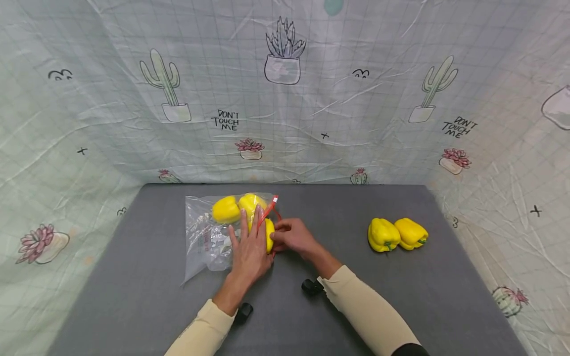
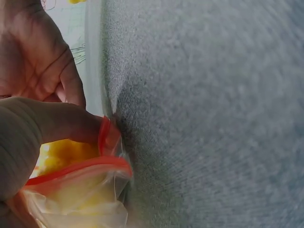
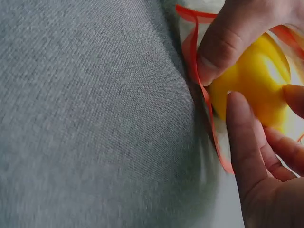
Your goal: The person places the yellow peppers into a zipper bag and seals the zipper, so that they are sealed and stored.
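Counting five yellow peppers (image 1: 226, 210): two inside clear bag (image 1: 198, 247); third pepper (image 1: 269, 236) at its red-edged mouth (image 3: 194, 52), part hidden under left hand (image 1: 251, 252), fingers spread; two on bench (image 1: 338, 212), off right. Right hand's (image 1: 296, 237) fingertips touching third; cannot tell whether gripping. Sleeves (image 1: 371, 314) run out of view.

One grey table (image 1: 142, 282) bears one clear bag (image 1: 213, 241); five yellow peppers (image 1: 225, 209) show: two inside the bag, one at its mouth, two well to its right; one left hand (image 1: 250, 249) and one right hand (image 1: 295, 237) at the bag; two pale sleeves (image 1: 369, 311) nearer
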`<state>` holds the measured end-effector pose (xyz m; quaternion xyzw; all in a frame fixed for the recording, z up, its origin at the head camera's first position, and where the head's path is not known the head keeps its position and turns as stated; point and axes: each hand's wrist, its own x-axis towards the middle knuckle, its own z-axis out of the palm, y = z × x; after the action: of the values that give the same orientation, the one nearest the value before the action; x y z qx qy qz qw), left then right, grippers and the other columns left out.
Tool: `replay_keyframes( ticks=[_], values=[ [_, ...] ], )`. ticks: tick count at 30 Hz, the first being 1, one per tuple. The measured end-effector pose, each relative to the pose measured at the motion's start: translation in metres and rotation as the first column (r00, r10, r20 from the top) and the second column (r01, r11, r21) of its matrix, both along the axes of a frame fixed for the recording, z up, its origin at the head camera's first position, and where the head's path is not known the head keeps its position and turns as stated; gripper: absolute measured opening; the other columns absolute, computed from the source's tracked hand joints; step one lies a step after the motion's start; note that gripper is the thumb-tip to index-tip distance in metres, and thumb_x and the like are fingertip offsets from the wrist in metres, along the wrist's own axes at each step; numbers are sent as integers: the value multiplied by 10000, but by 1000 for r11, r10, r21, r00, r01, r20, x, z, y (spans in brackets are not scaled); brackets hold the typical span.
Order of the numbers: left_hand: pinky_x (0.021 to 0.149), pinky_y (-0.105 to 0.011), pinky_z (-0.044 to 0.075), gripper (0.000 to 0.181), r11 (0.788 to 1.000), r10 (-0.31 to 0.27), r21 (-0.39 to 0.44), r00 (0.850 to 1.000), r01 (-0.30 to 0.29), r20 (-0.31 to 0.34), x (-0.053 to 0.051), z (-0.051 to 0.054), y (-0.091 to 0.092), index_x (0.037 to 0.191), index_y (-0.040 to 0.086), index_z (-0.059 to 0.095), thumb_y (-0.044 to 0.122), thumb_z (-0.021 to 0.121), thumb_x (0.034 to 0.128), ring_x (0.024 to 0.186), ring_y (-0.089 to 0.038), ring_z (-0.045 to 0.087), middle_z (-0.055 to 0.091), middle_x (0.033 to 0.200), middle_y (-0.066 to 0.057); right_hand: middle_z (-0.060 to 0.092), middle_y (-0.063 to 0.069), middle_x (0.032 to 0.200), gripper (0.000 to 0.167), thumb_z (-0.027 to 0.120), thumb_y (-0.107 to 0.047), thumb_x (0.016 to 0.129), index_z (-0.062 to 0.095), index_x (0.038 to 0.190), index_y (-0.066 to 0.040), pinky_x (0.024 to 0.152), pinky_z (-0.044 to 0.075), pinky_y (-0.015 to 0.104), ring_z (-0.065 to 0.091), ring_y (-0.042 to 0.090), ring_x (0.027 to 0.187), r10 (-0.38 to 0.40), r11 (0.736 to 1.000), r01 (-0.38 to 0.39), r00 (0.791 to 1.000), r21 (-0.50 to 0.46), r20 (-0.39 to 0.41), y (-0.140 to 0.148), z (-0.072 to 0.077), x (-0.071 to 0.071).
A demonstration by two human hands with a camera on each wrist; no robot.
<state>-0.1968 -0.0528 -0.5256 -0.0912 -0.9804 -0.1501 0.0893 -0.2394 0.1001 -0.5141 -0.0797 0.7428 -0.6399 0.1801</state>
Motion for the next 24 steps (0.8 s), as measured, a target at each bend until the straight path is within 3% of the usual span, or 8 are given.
replay_keyframes(
  ticks=[9,16,20,24],
  values=[
    [1225,-787,93,1149,1000,0,30,1000,0,8,-1,5,0,1666,52,190,231,893,776,1646,-400,-24,55,1784,-71,767,209,1005,292,685,-41,959,680,1218,95,786,654,466,748,136,743,-22,1000,22,1000,-19,-16,-9,-2,-2],
    [1229,-775,108,1051,995,-44,94,999,42,27,0,9,-3,1659,42,216,172,846,827,1647,-393,-20,59,1785,-60,727,158,1031,331,647,-5,978,621,1287,112,839,650,444,732,114,800,10,999,-10,1000,-53,1,-4,-10,-4],
    [1234,-764,115,1089,988,-75,135,996,68,48,0,11,-5,1664,42,189,121,853,805,1645,-401,-22,51,1785,-64,724,167,1068,351,657,-34,995,619,1321,89,863,644,447,747,134,857,20,998,-19,1000,-66,14,-3,-13,-6],
    [1242,-754,121,1081,985,-97,146,994,87,60,1,13,-6,1652,27,230,73,858,773,1645,-405,-24,53,1784,-73,736,210,1084,392,688,-81,994,633,1363,39,849,648,435,778,233,914,31,999,-31,1000,-33,-4,-5,-13,-6]
  ],
)
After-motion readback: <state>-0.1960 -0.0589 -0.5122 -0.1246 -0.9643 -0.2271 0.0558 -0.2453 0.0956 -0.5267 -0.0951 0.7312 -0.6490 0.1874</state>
